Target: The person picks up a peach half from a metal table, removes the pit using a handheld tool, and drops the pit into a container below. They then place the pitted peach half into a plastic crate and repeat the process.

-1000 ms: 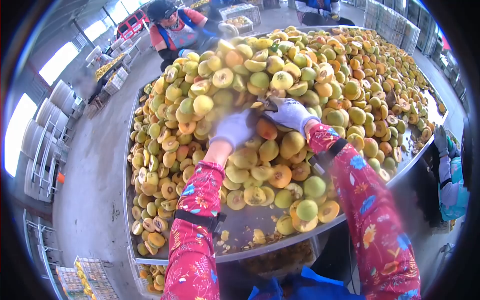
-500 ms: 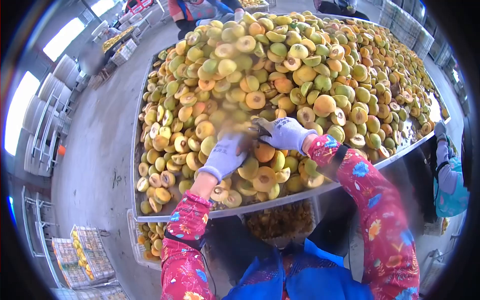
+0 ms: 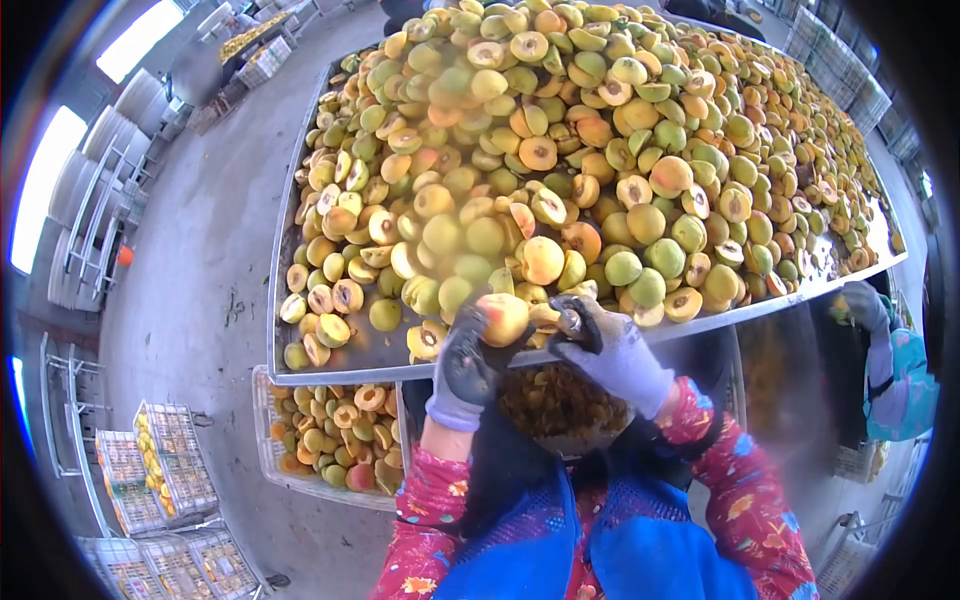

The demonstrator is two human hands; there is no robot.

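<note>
At the table's near edge, my left hand, in a white glove with dark, dirty fingers, is closed around a yellow-red peach. Just to its right is my right hand, gloved the same way. Its fingers are curled together around something small with a shiny end, which I cannot make out. Behind both hands rises a large heap of whole and halved peaches, some cut faces showing brown stones or hollows. A cut half lies left of my left hand, near the metal rim.
Below the table, a crate of peach pieces stands at left, and a container of dark scraps sits before my lap. A co-worker's gloved hand is at the right edge. Stacked crates stand on the floor at left.
Both hands have drawn back from the heap to the near edge. My left hand now holds a peach. The view has shifted, showing more of the crate below.
</note>
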